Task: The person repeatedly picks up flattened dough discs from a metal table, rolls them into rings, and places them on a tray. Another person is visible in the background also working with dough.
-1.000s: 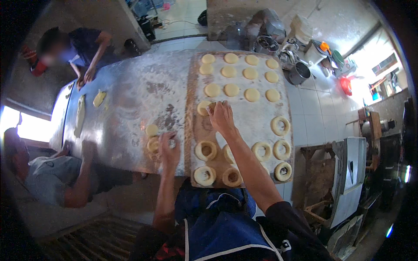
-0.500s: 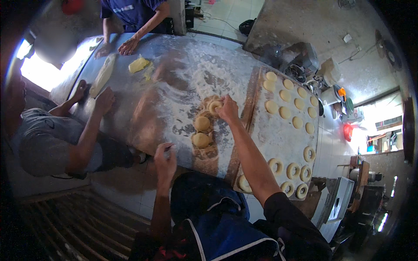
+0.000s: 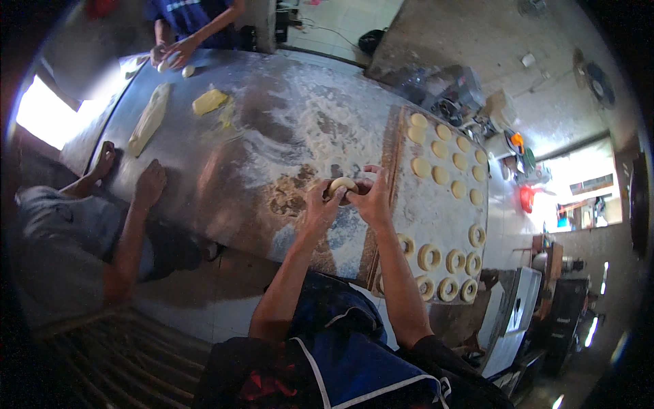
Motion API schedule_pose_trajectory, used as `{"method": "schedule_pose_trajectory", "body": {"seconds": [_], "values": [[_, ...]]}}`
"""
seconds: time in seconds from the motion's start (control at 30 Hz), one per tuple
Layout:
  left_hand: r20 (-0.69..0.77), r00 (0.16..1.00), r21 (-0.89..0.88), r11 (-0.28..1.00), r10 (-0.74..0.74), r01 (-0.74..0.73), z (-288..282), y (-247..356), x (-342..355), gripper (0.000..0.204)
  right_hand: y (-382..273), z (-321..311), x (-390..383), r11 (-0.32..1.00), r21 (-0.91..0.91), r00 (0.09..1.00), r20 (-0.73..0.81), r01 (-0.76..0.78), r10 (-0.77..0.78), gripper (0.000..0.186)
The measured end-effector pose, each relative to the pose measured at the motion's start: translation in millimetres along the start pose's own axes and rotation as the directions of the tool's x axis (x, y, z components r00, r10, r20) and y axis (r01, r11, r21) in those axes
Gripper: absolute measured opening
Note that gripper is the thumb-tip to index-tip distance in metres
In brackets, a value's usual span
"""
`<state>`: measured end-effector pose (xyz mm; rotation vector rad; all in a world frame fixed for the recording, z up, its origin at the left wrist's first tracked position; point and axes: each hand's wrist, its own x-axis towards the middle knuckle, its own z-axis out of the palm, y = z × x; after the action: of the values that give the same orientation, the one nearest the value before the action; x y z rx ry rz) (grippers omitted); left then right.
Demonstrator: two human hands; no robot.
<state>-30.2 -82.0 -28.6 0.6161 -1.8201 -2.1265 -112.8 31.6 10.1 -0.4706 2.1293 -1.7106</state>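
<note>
My left hand (image 3: 321, 206) and my right hand (image 3: 370, 202) are together over the floured metal table (image 3: 225, 198). Their fingers are curled round a pale dough ring (image 3: 343, 184), gripping it from both sides. It is tilted up, with its upper rim showing above the fingers. Just to the right lies a floured board (image 3: 436, 211). Flat dough rounds (image 3: 440, 150) sit in rows on its far part, and shaped dough rings (image 3: 429, 257) on its near part. My hands and forearms hide part of the table beneath them.
A co-worker's hands (image 3: 178, 53) handle small dough balls at the far left. Another person's hand (image 3: 151, 183) rests near a long dough strip (image 3: 148, 121) on the left. A yellow lump (image 3: 210, 102) lies beyond. Loose flour (image 3: 327, 123) covers the middle.
My left hand has come up from the table's near edge to join my right on the dough ring. Two dough rounds beside it no longer show. The far co-worker now has dough balls.
</note>
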Motion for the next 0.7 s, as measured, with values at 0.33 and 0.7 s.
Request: {"method": "schedule_pose_trajectory", "body": {"seconds": [0.33,0.7], "values": [[0.208,0.976,-0.689,0.699,-0.062,0.191,34,14,-15,0.038,5,-46,-5,0.852,0.447,0.951,0.261,-0.273,0.168,0.036],[0.017,0.673,0.523,0.567,0.739,-0.636,116,1,6,0.026,6,-83,-34,0.979,0.061,0.978,-0.052,-0.197,0.2,0.059]]}}
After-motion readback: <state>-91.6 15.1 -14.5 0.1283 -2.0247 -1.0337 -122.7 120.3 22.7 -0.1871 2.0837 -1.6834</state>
